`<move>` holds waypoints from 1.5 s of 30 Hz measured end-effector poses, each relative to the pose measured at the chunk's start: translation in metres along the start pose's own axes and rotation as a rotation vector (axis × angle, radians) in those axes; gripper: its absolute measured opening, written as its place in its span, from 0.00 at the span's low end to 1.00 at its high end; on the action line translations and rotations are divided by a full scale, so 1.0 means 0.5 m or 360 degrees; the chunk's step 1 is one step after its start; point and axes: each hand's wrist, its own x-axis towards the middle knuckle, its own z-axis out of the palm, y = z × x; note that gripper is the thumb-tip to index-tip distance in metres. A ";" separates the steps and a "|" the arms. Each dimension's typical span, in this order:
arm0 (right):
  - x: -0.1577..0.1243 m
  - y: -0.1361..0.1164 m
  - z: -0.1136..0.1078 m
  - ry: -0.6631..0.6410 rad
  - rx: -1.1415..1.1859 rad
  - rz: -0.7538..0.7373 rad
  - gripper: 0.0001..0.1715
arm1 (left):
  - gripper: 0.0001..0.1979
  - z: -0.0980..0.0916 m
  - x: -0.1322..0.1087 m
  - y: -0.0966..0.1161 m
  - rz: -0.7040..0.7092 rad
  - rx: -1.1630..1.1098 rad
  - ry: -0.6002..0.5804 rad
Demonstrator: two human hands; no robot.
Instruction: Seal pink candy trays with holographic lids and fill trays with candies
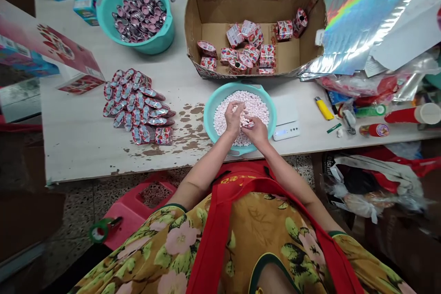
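Over a turquoise basin [210, 121] both hands are close together. The basin holds many small pale pink candies [257, 101]. My left hand [233, 118] is curled above them, with candies showing at its fingers. My right hand [257, 132] grips a small printed packet [248, 124], its edge showing between the fingers; most of it is hidden. Left of the basin, several red-and-white printed packets [132, 101] stand in tight rows on the table [82, 142].
An open cardboard box [292, 57] behind the basin holds loose printed packets. A second turquoise tub [134, 48] contains pink-and-silver caps [141, 16]. A digital scale [286, 131] sits right of the basin, near a yellow cutter [324, 109]. A pink stool [131, 206] stands below the table.
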 end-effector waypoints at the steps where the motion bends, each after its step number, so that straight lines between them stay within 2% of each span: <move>1: -0.001 -0.004 0.001 -0.0006 -0.0029 -0.0001 0.25 | 0.21 -0.001 0.003 -0.003 -0.0001 0.0014 0.0023; 8: 0.000 -0.014 -0.008 -0.0024 -0.0086 -0.0051 0.21 | 0.24 0.012 0.014 0.000 0.0033 0.0128 0.0076; 13: 0.021 0.001 -0.027 0.0039 0.0123 -0.0083 0.27 | 0.24 0.045 0.007 0.014 0.0087 0.0173 0.0162; 17: 0.038 0.006 -0.043 0.0012 0.0155 -0.0157 0.25 | 0.23 0.079 -0.004 0.026 0.0154 0.0154 0.0166; 20: 0.049 0.009 -0.062 -0.0060 0.0082 -0.0241 0.21 | 0.25 0.105 -0.010 0.030 0.0156 0.0146 0.0202; 23: 0.061 0.011 -0.087 -0.0174 0.0010 -0.0294 0.18 | 0.27 0.127 -0.011 0.029 0.0293 0.0211 0.0309; 31: 0.091 -0.007 -0.144 -0.0383 -0.0123 -0.0491 0.24 | 0.26 0.157 -0.030 0.037 0.0445 0.0126 0.0455; 35: 0.096 -0.015 -0.144 -0.0412 -0.0020 -0.0510 0.22 | 0.26 0.162 -0.041 0.054 0.0427 0.0122 0.0454; 39: 0.100 -0.011 -0.128 -0.0380 0.0127 -0.0544 0.21 | 0.23 0.150 -0.046 0.064 0.0427 0.0172 0.0428; 45: 0.110 -0.014 -0.111 -0.0309 0.0198 -0.0553 0.19 | 0.17 0.137 -0.020 0.069 0.0460 0.0363 0.0310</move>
